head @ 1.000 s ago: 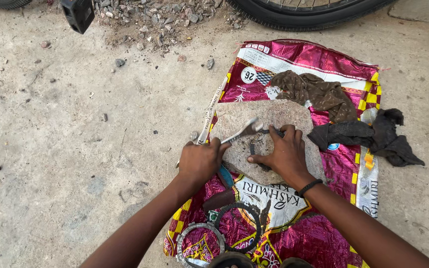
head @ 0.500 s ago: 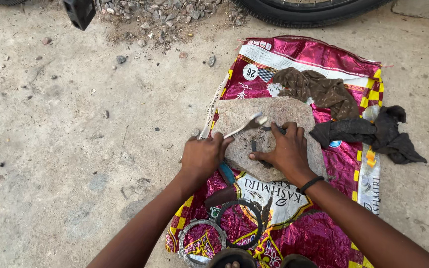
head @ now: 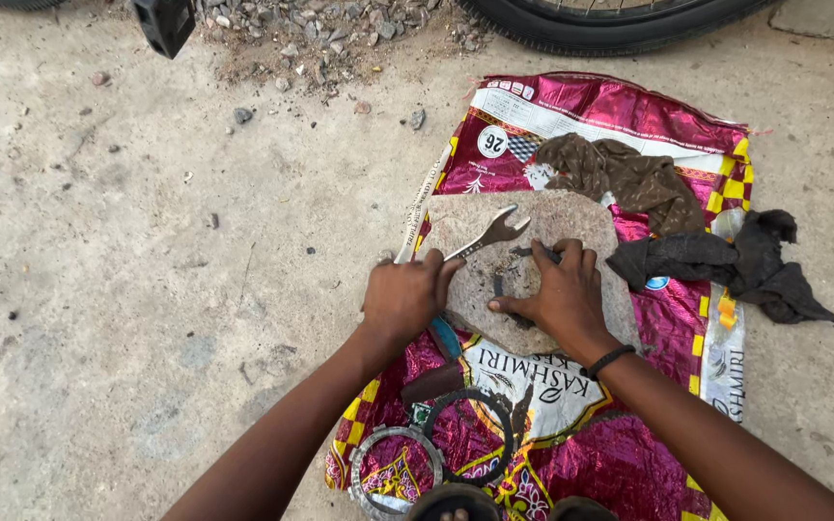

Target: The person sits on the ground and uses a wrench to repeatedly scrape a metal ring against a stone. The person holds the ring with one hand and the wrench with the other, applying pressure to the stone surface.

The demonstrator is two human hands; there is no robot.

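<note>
Concrete ground (head: 127,289), magenta sack (head: 620,453), brown rag (head: 620,174), black rag (head: 726,265), metal rings (head: 407,453)

Bare concrete (head: 127,289) lies open leftward; rags (head: 726,265) crowd the right

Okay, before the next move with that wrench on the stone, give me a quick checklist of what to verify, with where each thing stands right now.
1. Left hand has the open-ended wrench in a closed grip: ok; its jaw end rests over the flat stone.
2. Right hand pins the small dark part to the stone: ok, fingers spread over it.
3. Right-hand fingers away from the wrench head: cannot tell, they lie close.
4. Stone seated flat on the magenta sack: ok.
5. Rags off the stone's middle: ok, they lie at its far edge.
6. Metal ring out of the way: ok, near the lower edge.
</note>
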